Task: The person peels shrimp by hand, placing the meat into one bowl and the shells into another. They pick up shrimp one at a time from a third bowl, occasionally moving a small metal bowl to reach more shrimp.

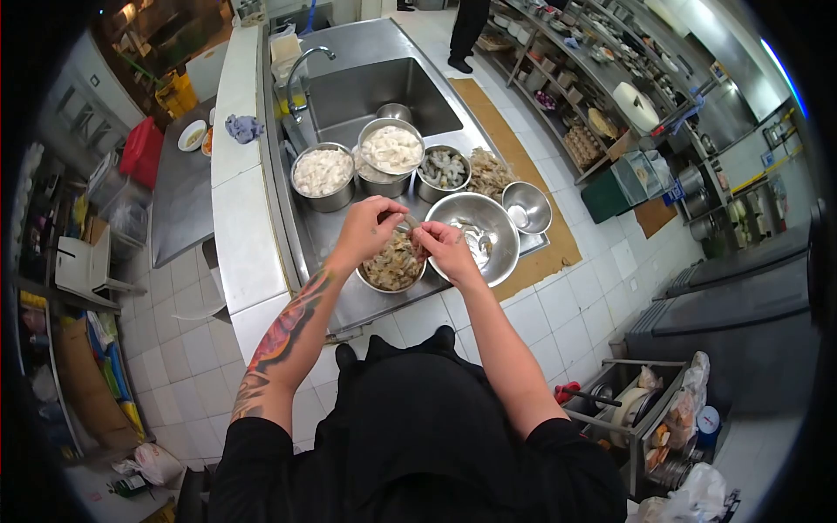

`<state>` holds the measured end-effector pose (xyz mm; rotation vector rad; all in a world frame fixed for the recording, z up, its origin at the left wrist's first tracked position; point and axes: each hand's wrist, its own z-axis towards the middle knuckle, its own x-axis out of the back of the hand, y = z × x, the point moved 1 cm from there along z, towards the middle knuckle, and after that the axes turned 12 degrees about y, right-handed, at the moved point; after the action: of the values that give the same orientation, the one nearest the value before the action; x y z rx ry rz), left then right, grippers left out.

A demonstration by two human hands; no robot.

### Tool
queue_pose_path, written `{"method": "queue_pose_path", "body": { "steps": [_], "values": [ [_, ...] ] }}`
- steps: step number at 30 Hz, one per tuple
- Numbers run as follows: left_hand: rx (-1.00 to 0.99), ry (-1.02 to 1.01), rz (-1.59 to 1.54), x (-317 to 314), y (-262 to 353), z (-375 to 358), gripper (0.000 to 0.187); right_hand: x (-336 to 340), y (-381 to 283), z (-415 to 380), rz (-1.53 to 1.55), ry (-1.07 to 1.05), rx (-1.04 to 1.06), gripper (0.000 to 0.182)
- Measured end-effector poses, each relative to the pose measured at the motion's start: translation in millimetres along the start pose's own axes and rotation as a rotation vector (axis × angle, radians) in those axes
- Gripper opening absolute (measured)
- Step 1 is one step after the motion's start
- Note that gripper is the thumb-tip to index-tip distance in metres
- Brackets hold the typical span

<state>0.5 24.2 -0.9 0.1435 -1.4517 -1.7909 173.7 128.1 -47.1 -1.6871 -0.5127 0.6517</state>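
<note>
My left hand [370, 228] and my right hand [443, 245] meet over a small steel bowl [394, 264] of shrimp shells on the steel counter [366, 301]. Both pinch one small shrimp [411, 228] between the fingertips. Just right of them sits a large steel bowl [475, 234] with a few peeled pieces inside. A tattoo covers my left forearm.
Behind stand bowls of white seafood [323, 173] [391, 150], a bowl of raw shrimp [443, 168], a loose shrimp pile [490, 171], a small bowl [527, 207] and the sink [375, 91] with its tap. Another person's legs [466, 30] stand far back. Shelves line the right aisle.
</note>
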Motion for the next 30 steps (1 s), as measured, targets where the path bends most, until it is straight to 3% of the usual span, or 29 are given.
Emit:
{"method": "queue_pose_path", "body": {
  "steps": [4,6,8,13,16,20,23,25,27,28,29,30],
  "values": [
    [0.021,-0.012,-0.011,0,0,-1,0.017,6,-11,-4,-0.092,0.055,0.043,0.023],
    [0.086,-0.154,-0.061,-2,2,-2,0.018,10,-10,-5,-0.179,0.084,0.066,0.023],
    [0.083,-0.193,-0.091,-3,9,-5,0.018,12,-3,-2,-0.355,0.11,0.211,0.022],
    [0.013,-0.229,-0.111,-8,3,-7,0.019,-2,-20,-12,-0.449,0.128,0.34,0.019],
    [0.066,-0.179,-0.122,-8,-1,-5,0.021,-8,-28,-15,-0.498,0.151,0.397,0.019],
    [-0.052,0.012,0.01,3,-9,2,0.024,-16,-40,-18,-0.468,0.242,0.475,0.017],
    [-0.062,0.072,0.037,9,-28,6,0.028,-16,-37,-13,-0.44,0.26,0.338,0.021],
    [0.167,0.009,-0.043,11,-37,7,0.025,-17,-11,0,-0.525,0.188,0.357,0.022],
    [0.273,-0.019,-0.131,10,-39,7,0.022,-18,8,11,-0.608,0.118,0.375,0.023],
    [0.379,-0.049,-0.218,10,-40,8,0.019,-19,12,15,-0.827,0.071,0.402,0.026],
    [0.377,-0.052,-0.215,11,-40,8,0.019,-21,16,20,-1.048,0.022,0.424,0.029],
    [0.376,-0.059,-0.209,12,-37,8,0.017,-23,11,24,-1.048,0.022,0.425,0.029]
  ]
}}
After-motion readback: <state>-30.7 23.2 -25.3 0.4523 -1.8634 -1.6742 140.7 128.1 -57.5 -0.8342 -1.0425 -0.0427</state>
